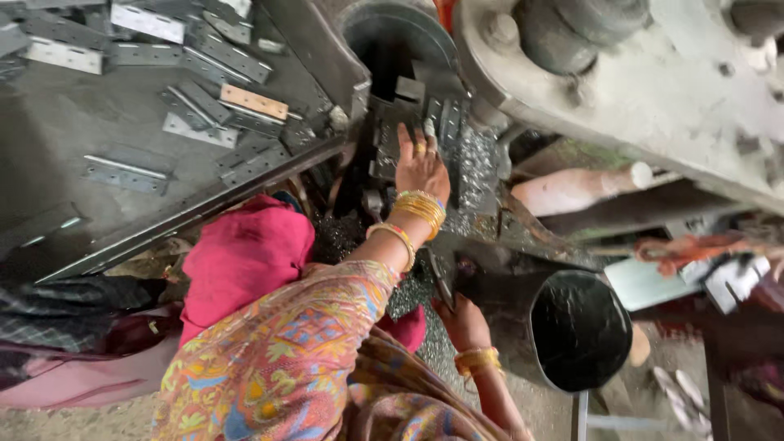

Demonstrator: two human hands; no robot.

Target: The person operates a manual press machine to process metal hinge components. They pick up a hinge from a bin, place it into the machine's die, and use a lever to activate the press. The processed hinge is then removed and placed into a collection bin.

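My left hand (421, 163) lies flat, fingers spread, on the metal plate (390, 135) in the press (621, 90) — keep it square. My right hand (464, 322) seems curled on a lever (441, 278) — hard to tell.

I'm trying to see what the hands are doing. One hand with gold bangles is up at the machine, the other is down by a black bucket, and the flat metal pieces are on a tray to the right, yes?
Almost. The head view shows the flat metal pieces on a tray to the left, not right. The left hand with gold bangles is at the machine; the right hand is by the black bucket.
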